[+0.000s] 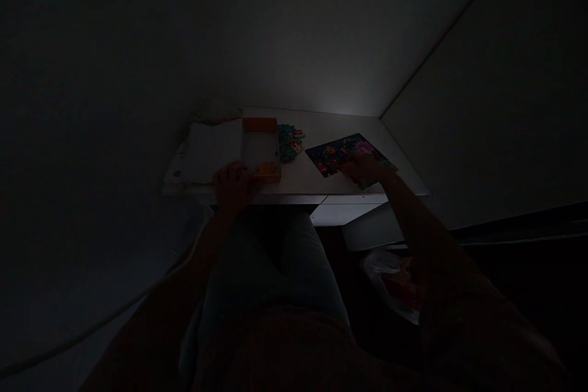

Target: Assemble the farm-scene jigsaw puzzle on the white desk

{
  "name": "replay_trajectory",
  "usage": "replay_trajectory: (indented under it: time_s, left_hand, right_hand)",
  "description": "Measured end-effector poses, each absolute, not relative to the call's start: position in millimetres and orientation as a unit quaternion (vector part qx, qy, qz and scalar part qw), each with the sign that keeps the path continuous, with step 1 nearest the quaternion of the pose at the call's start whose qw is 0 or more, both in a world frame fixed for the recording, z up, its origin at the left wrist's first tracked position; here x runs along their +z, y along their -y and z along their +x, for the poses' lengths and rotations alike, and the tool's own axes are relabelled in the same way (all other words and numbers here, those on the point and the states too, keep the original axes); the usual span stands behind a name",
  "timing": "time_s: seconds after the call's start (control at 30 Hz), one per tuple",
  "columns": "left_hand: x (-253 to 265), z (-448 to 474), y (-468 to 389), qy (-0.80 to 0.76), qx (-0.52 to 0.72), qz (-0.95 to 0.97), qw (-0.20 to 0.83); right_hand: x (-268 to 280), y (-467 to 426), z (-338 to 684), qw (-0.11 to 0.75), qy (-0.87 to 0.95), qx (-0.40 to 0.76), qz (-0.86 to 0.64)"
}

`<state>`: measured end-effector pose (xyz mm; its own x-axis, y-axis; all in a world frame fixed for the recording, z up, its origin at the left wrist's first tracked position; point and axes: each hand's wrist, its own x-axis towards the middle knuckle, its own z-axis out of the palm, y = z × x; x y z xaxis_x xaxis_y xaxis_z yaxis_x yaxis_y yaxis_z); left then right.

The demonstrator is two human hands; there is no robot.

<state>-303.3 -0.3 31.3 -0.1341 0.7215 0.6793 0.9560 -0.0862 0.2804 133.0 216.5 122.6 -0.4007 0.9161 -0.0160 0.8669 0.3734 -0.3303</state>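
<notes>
The light is very dim. My left hand (233, 185) rests at the near left corner of an open orange-edged box (260, 122), fingers curled over its edge and thumb along the front. The box has a pale inside with a small orange patch near its front. My right hand (365, 166) lies over a colourful flower-patterned picture that looks like a jigsaw puzzle (331, 152), fingers bent down onto it. Whatever is under those fingertips is hidden. Between box and picture lies a heap of puzzle pieces (288, 142), mostly green-blue.
A white sheet or lid (211, 150) lies left of the box on the white table (305, 180). Walls rise behind and at the right. A pale cable (119, 313) runs along my left arm. Below right, a plastic bag (390, 275) with reddish contents sits on the floor.
</notes>
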Motion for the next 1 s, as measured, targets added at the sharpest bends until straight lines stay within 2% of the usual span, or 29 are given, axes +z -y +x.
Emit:
replay_trajectory:
  time_s: [0.07, 0.2, 0.33, 0.47, 0.67, 0.87, 1.0]
  left_hand:
    - [31.3, -303.1, 0.4, 0.654, -0.364, -0.641, 0.170]
    - [32.8, -303.3, 1.8, 0.658, -0.360, -0.641, 0.162]
    - [36.2, -302.8, 3.8, 0.663, -0.355, -0.642, 0.150]
    - [36.6, -301.4, 3.6, 0.669, -0.350, -0.638, 0.151]
    - [33.6, -301.5, 0.0, 0.664, -0.360, -0.637, 0.156]
    - [36.3, -301.1, 1.2, 0.661, -0.366, -0.638, 0.147]
    - [34.9, -301.2, 0.6, 0.662, -0.363, -0.636, 0.161]
  right_hand:
    - [132.8, -220.7, 110.5, 0.089, 0.818, 0.184, -0.538]
    - [161.4, -221.8, 25.9, 0.235, 0.806, 0.307, -0.448]
    - [187.3, -218.3, -52.3, 0.278, 0.834, 0.313, -0.360]
    - [189.3, -217.7, -52.9, 0.235, 0.879, 0.216, -0.355]
    - [142.0, -204.7, 23.2, 0.063, 0.874, 0.077, -0.475]
    - [116.3, -189.3, 39.6, 0.084, 0.858, 0.024, -0.507]
    - [128.2, -189.3, 32.3, 0.048, 0.881, -0.014, -0.470]
